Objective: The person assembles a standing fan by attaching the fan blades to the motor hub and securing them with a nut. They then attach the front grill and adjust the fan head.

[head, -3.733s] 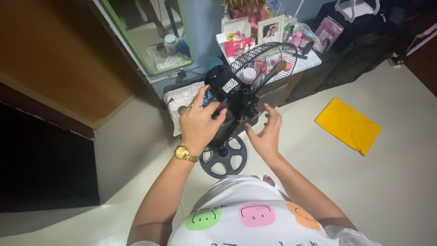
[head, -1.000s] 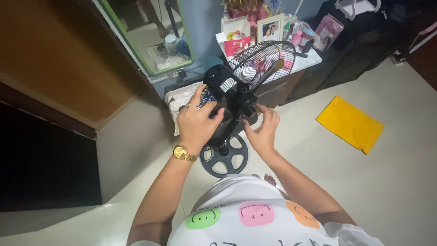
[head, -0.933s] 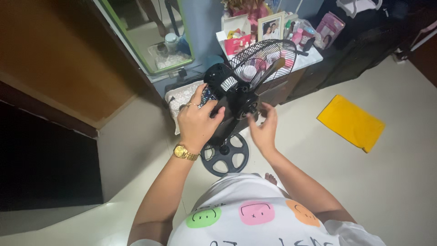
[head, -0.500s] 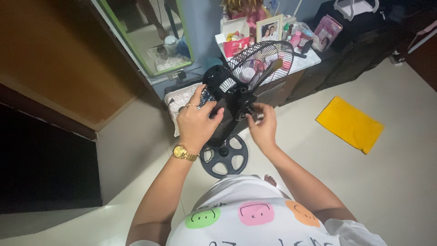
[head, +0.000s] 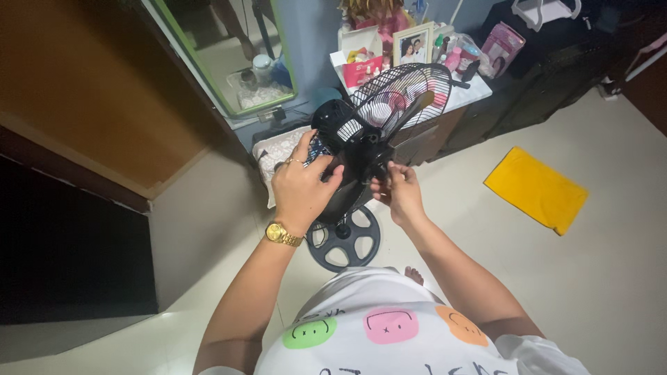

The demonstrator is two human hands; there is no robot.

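My left hand (head: pixel 302 189) grips the black stand fan (head: pixel 361 149) at its motor housing, fingers wrapped round. My right hand (head: pixel 397 193) pinches a small knob at the fan's centre, just beside the left. Beyond my fingers, an open white box (head: pixel 358 64) holds small bottles. Right of my hands, well apart, lies a yellow cloth (head: pixel 536 189).
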